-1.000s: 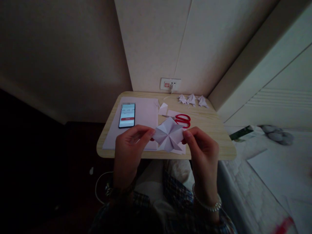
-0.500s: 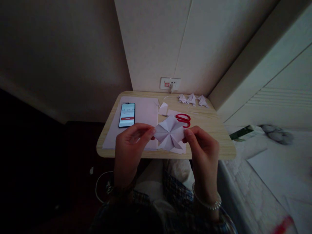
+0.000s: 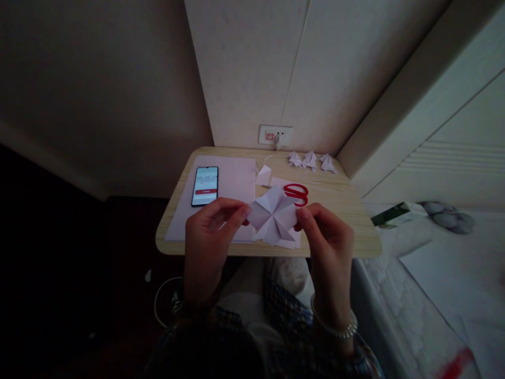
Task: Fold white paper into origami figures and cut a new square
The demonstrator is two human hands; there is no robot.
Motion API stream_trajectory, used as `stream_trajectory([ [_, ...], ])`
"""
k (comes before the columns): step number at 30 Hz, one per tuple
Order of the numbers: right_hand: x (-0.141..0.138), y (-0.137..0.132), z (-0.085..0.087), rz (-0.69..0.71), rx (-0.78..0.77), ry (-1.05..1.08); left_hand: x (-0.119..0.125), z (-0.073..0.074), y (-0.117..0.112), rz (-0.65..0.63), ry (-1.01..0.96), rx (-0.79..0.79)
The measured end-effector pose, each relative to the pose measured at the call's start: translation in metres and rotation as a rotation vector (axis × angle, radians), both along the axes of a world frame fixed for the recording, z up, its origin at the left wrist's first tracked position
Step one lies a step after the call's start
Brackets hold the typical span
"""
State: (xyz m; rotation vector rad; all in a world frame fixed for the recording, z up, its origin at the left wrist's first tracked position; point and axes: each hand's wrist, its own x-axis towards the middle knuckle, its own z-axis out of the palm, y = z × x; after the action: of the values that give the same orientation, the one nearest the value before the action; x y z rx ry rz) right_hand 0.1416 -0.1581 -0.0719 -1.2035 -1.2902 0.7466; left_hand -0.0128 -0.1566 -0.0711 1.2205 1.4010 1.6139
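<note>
Between my two hands is a folded white paper (image 3: 273, 215), its creases spreading out from the middle in a star. My left hand (image 3: 215, 226) pinches its left corner between thumb and fingertips. The opposite corner is pinched by my right hand (image 3: 325, 231). The paper hangs above the near part of the table, partly covering red-handled scissors (image 3: 296, 193) and some white paper pieces under it. Behind, a small paper piece (image 3: 263, 175) lies by the scissors' tip.
A lit phone (image 3: 205, 186) rests on a stack of white sheets (image 3: 236, 184) at the left of the wooden table (image 3: 347, 210). Three folded paper figures (image 3: 310, 160) stand at the back right. A wall socket (image 3: 275, 135) holds a plug. To the right, a box (image 3: 400, 213) lies on a mattress.
Almost nothing differs. The left hand and the paper's left corner have shifted very slightly left; both hands keep their pinch.
</note>
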Motion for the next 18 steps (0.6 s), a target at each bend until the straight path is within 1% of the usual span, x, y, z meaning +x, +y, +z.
stream_trajectory([
  [6, -0.0003, -0.0009, 0.0007, -0.001, 0.021, 0.010, -0.0001, -0.0013, 0.0015, 0.010, -0.025, 0.023],
  [9, 0.0008, -0.0010, 0.0001, -0.017, 0.073, 0.005, -0.0008, -0.0027, 0.0018, 0.033, -0.044, 0.038],
  [14, 0.0017, -0.0012, -0.0015, -0.011, 0.188, 0.058, -0.0006, -0.0040, 0.0007, 0.064, -0.042, 0.040],
  [18, 0.0009, -0.0023, -0.0033, 0.010, 0.243, 0.030, -0.0003, -0.0043, 0.0006, 0.068, -0.050, 0.037],
])
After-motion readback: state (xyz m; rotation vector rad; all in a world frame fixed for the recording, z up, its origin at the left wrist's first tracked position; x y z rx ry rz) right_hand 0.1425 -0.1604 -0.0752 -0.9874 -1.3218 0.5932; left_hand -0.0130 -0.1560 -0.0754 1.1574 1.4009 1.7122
